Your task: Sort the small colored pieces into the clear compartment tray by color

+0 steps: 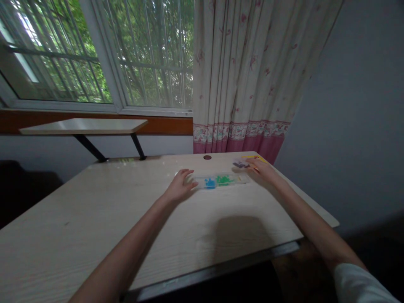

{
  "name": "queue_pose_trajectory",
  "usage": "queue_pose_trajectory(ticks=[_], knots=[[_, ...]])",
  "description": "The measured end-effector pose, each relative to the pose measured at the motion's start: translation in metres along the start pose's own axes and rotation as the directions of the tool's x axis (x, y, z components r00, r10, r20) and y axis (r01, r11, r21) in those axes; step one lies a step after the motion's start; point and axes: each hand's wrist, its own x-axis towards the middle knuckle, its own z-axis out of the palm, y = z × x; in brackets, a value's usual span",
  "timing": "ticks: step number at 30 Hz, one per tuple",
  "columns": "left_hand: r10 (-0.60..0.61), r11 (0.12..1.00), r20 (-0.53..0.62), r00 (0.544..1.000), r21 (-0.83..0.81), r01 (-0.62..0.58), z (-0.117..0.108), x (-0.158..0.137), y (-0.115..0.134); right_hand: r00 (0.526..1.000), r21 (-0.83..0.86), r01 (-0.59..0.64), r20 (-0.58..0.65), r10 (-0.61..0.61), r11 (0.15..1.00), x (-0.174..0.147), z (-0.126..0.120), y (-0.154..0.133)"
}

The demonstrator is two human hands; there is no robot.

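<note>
A long clear plastic box (232, 180) lies on the table, with blue pieces (210, 183) and green pieces (223, 180) in separate compartments. My left hand (181, 185) is at its left end, thumb and fingers apart; whether the thumb touches the box is hard to tell. Just behind the box's right end, my right hand (260, 169) has its fingers closed on the edge of a small clear packet (240, 163) with dark pieces in it. Motion blur hides the finer detail of the pieces.
The pale wooden table (151, 235) has a round brown cable hole (207, 157) near its back edge. Beyond my right hand lies a flat yellow item (254, 158). A raised shelf (85, 125) on black legs stands back left. A curtain (240, 75) hangs behind.
</note>
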Motion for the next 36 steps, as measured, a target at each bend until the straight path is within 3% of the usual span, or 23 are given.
queue_pose_trajectory(ticks=[3,8,15,22,26,29,33,36], knots=[[0.004,0.999,0.034,0.999,0.033,-0.005,0.007,-0.005,-0.021,0.978,-0.026,-0.206,0.037,0.207,0.978,-0.029,-0.007,0.040],[0.072,0.996,0.121,0.990,0.034,-0.077,0.016,-0.013,-0.026,0.858,-0.079,-0.477,0.178,0.483,0.876,-0.057,-0.005,0.059],[0.136,0.983,0.132,0.982,0.105,-0.150,0.024,-0.013,-0.025,0.859,-0.004,-0.487,0.178,0.480,0.873,-0.056,0.005,0.069],[0.147,0.988,0.102,0.984,0.043,-0.152,0.028,-0.012,-0.024,0.843,-0.009,-0.509,0.195,0.501,0.861,-0.056,0.009,0.070],[0.104,0.994,0.080,0.991,0.021,-0.105,0.025,-0.012,-0.017,0.910,-0.029,-0.404,0.088,0.405,0.914,-0.057,0.011,0.073],[0.091,0.996,-0.005,0.996,-0.026,-0.091,0.022,-0.013,-0.008,0.965,-0.025,-0.261,-0.034,0.261,0.965,-0.045,0.010,0.051],[0.043,0.992,-0.134,0.990,-0.111,-0.058,0.021,-0.017,0.011,0.999,0.036,0.006,-0.040,-0.004,0.999,-0.013,0.013,-0.026],[-0.069,0.984,-0.162,0.984,-0.173,0.041,0.020,-0.022,0.025,0.960,0.105,0.279,0.009,-0.281,0.955,0.011,0.019,-0.094]])
